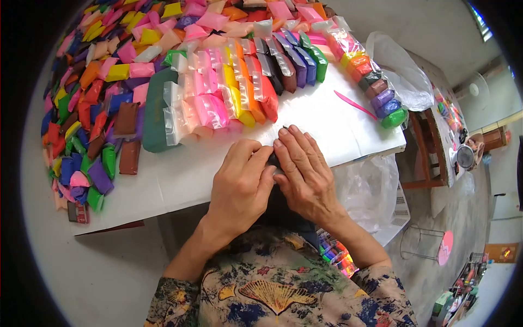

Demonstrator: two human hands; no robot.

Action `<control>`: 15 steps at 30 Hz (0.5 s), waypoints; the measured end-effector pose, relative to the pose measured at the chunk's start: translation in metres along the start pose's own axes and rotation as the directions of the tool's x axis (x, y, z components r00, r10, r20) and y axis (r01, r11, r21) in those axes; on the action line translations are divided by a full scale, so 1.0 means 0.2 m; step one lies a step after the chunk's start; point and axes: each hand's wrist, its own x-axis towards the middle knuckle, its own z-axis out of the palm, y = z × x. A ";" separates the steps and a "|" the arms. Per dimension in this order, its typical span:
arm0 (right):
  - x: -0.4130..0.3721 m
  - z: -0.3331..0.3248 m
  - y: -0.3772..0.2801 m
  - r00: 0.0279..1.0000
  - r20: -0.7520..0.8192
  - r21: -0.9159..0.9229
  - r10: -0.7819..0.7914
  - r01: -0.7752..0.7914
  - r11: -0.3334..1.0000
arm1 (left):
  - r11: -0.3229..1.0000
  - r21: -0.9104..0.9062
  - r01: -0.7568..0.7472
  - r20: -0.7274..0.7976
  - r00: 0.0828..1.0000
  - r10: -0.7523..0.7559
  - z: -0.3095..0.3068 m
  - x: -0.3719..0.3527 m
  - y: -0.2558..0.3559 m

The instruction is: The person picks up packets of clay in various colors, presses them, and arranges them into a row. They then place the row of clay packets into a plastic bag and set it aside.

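At the table's near edge my left hand (242, 177) has its fingers bent around a small dark item (274, 159), mostly hidden between the hands. Beside it my right hand (304, 174) lies over the item's other side, its fingers stretched forward and held together. Just beyond the hands are rows of small clear packets in pink (211, 110), yellow, orange, red (265, 97), black, brown, purple, blue (306, 64) and green. A dark green box (159, 117) stands at the left end of these rows.
Loose coloured packets (103, 71) heap across the left and back of the white table (174, 182). On the right lie a filled strip of packets (376, 90), a pink strip (354, 103) and a clear bag (400, 76). A pink-topped stool (445, 248) stands on the floor.
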 end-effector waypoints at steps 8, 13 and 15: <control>0.00 -0.11 0.00 0.996 -0.031 0.190 0.079 -0.071 0.979 | 0.996 0.072 -0.057 -0.006 0.998 0.058 0.02 -0.01 -0.03; -0.10 -0.15 -0.01 0.952 -0.230 0.084 0.203 -0.188 0.979 | 0.991 0.104 -0.083 -0.046 0.995 0.088 0.04 -0.03 -0.04; -0.09 -0.13 -0.01 0.963 -0.215 -0.006 0.164 -0.169 0.986 | 0.990 0.112 -0.091 -0.045 0.994 0.096 0.04 -0.02 -0.03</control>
